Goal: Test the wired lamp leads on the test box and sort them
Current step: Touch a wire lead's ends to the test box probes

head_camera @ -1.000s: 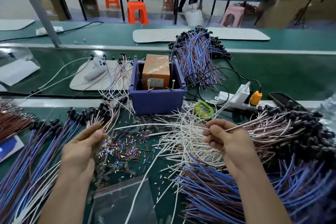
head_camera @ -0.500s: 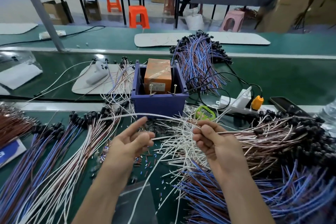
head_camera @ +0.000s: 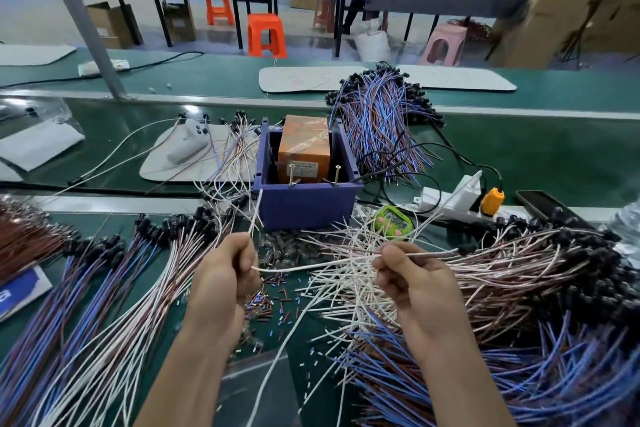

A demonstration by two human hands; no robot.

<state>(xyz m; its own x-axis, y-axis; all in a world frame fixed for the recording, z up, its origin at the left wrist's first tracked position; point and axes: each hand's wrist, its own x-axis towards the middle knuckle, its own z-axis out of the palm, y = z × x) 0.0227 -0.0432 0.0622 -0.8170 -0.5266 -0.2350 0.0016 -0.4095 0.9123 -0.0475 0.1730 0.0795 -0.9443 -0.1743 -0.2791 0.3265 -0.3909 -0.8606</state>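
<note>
A purple test box stands at the centre of the green bench, with an orange block inside and two metal contact pins on its near rim. My left hand grips the bare end of a white lamp lead, whose tip points up toward the box's left corner. My right hand pinches the same lead further right, where it runs into the heap of white and pink leads. Sorted leads with black lamp ends fan out to the left.
Blue and brown leads pile at the lower right, another bundle behind the box. A green timer, a white power strip with an orange plug and a phone lie right of the box. Cut insulation bits litter the mat between my hands.
My left hand came from the left pile toward the centre and closed on the white lead's free end. My right hand kept its pinch and the lead now stretches between both hands.
</note>
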